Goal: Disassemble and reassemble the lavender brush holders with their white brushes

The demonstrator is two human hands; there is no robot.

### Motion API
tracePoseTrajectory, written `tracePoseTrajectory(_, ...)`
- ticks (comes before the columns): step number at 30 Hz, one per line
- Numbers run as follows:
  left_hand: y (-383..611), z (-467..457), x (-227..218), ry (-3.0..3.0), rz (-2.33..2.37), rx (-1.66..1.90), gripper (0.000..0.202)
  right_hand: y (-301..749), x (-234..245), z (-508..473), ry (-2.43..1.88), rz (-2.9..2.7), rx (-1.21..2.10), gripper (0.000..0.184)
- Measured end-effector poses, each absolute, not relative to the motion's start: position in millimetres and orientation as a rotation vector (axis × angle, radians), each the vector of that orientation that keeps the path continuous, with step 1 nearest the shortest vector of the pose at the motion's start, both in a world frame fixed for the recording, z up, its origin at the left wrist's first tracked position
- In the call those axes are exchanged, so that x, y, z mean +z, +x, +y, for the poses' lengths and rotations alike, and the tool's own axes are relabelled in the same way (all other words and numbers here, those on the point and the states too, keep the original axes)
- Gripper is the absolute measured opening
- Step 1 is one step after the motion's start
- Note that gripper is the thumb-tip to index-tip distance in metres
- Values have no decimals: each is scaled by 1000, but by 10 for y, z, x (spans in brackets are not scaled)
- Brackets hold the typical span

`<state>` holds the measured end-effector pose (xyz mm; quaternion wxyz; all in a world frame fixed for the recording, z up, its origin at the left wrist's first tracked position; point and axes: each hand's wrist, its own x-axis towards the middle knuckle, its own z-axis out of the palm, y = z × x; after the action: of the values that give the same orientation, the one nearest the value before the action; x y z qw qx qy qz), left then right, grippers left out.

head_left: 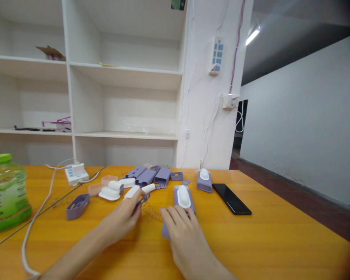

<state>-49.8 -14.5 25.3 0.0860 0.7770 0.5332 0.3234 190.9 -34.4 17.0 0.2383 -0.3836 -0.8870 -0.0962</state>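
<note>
My left hand (123, 221) rests on the orange table (280, 241), its fingers pinched on a small purple clip-like part (142, 199) at one end of a thin coiled spring (151, 212). A white cot covers one fingertip. My right hand (182, 229) lies over the near end of a purple case with a white oval button (183, 196), fingers curled around it. The spring stretches between the two hands.
Several loose purple shells and white parts (146, 177) lie behind the hands, with one more assembled purple unit (204, 181). A black phone (231, 198) lies to the right. A green bottle (6, 190) and a white power strip (76, 174) with cable sit left. White shelves stand behind.
</note>
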Motion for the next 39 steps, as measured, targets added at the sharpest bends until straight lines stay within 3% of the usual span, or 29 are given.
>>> tracePoseTrajectory(4,-493,-218,255,2233,1509,957,26,1878,-27,-296,-964,-2411,-518,51)
tracePoseTrajectory(10,-439,-254,243,2277,1510,843,22,1828,-142,-387,-861,-2526,-197,72)
tracePoseTrajectory(14,-429,-245,183,2238,1511,915,24,1909,230,-429,-802,-2387,-21,36)
tracePoseTrajectory(18,-409,-192,63,2134,1438,1051,29,1829,448,-221,-1035,-2220,201,17)
tracePoseTrajectory(25,-300,-157,-23,2030,1332,1188,30,1528,328,122,-1334,-2152,315,42)
tracePoseTrajectory(39,-156,-156,-55,1935,1286,1284,33,1634,206,177,-1073,-2118,559,16)
